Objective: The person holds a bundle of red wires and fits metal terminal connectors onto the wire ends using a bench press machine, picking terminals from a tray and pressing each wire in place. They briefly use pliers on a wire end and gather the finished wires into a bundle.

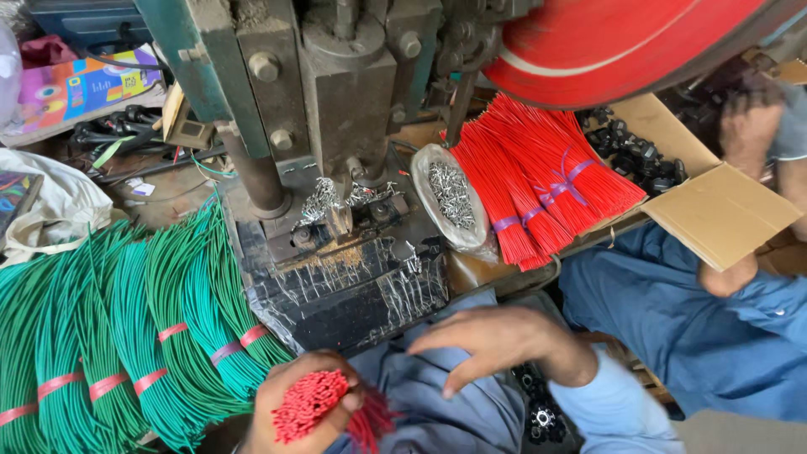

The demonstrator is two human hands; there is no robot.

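Nearest me, left hand (290,412) closes its grip round a red wire bundle (309,405), ends up, low before the press (349,126). Right hand (496,340) hovers open, empty. I judge loose wires could slip out, or fingers stray under the die.

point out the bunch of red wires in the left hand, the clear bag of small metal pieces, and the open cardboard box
bunch of red cut wires (307,405), head view, on the wire tips above the left hand's grip
clear plastic bag of small metal pieces (452,195), head view, middle of the bag
open brown cardboard box (723,214), head view, on its front flap
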